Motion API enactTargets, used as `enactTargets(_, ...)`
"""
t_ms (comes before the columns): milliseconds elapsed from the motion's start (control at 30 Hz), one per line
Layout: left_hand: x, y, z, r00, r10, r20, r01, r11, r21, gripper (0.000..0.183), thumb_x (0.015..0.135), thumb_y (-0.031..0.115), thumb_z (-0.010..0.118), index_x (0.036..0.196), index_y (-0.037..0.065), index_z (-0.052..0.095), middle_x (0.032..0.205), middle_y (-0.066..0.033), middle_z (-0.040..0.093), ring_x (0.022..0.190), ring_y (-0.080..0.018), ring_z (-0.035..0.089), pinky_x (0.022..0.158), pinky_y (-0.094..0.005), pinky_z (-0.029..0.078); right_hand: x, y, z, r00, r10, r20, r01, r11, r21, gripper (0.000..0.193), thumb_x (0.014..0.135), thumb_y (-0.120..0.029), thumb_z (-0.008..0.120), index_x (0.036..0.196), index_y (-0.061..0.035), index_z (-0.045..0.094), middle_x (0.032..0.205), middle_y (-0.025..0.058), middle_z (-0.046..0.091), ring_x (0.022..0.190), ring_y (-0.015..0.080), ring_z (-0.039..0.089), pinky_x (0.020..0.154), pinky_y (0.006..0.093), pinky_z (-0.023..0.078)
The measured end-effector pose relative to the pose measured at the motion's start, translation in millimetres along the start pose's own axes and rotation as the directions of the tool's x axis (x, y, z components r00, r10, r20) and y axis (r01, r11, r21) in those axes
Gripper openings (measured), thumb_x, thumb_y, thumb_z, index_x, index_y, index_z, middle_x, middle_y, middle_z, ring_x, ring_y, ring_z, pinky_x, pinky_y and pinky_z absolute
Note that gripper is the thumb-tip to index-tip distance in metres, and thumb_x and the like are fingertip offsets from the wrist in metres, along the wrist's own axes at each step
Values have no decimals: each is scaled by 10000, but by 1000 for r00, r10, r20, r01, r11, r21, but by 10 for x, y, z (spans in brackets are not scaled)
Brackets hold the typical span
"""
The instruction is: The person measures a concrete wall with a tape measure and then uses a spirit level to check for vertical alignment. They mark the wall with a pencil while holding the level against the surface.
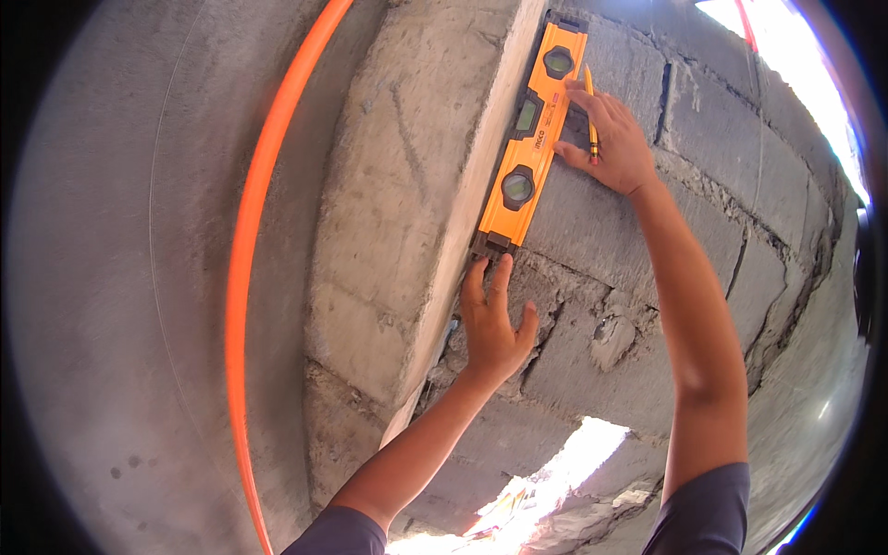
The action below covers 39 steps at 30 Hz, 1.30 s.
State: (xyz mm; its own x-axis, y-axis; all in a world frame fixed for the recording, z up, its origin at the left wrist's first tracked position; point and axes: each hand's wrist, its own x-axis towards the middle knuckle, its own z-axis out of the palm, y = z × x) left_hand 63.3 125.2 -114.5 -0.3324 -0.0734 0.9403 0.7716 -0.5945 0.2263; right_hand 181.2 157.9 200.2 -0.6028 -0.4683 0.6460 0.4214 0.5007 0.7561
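A yellow spirit level (pixel 529 153) with black end caps and round vial windows lies along a pale straight edge on the block wall. My right hand (pixel 612 141) is at the level's right side, fingertips and thumb against its edge. Tucked in that hand is a yellow pencil (pixel 592 116), its tip pointing up and its eraser end down. Below the level, my left hand (pixel 495 328) reaches up with spread fingers. Its fingertips are at the level's lower black end cap, and nothing is gripped in it.
Rough grey blocks (pixel 592 222) with cracked mortar joints fill the right side. A concrete ledge (pixel 379 250) runs beside the straight edge. Farther left, an orange hose (pixel 242 250) curves across a smooth grey surface (pixel 111 305). Bright sunlight (pixel 564 472) falls near the lower middle.
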Motion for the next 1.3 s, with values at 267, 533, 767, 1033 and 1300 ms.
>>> enactTargets(267, -40, -90, 74, 996, 88, -23, -86, 994, 70, 777, 934, 175, 683, 1626, 49, 354, 1519, -296, 385, 1379, -438, 404, 1155, -576, 301, -4, -19, 17, 1000, 25, -6, -24, 999, 32, 697, 847, -466, 801, 1396, -111, 560, 1477, 110, 613, 1309, 380, 584, 1131, 479, 452)
enactTargets(533, -68, -139, 106, 992, 123, -15, -120, 985, 127, 805, 956, 267, 673, 1646, 57, 314, 1521, -286, 413, 1400, -447, 414, 1158, -620, 306, 5, -35, 12, 999, 4, -31, -4, 1000, 5, 700, 841, -441, 811, 1404, -109, 561, 1442, 107, 637, 1279, 383, 611, 1100, 474, 481)
enactTargets(767, -99, -170, 153, 996, 86, -30, -83, 992, 90, 804, 984, 317, 640, 1656, 45, 294, 1588, -271, 384, 1458, -442, 403, 1181, -629, 296, 2, -25, 18, 1000, 25, 1, -25, 1000, -6, 703, 853, -449, 800, 1412, -107, 546, 1450, 107, 629, 1287, 380, 609, 1105, 479, 476)
enactTargets(1033, -95, -151, 139, 995, 102, -13, -100, 985, 141, 839, 975, 321, 652, 1643, -15, 271, 1540, -293, 417, 1439, -443, 409, 1167, -648, 303, 14, -38, -15, 1000, -6, 4, 6, 1000, -19, 696, 875, -472, 781, 1410, -101, 534, 1464, 106, 622, 1316, 375, 592, 1138, 486, 445)
enactTargets(1300, -86, -165, 150, 992, 124, -16, -120, 979, 167, 837, 984, 341, 634, 1641, -28, 268, 1514, -306, 427, 1402, -461, 435, 1154, -653, 317, 17, -31, 0, 1000, -29, -12, 29, 999, -19, 699, 879, -472, 782, 1415, -92, 541, 1480, 104, 612, 1327, 358, 589, 1148, 479, 439)
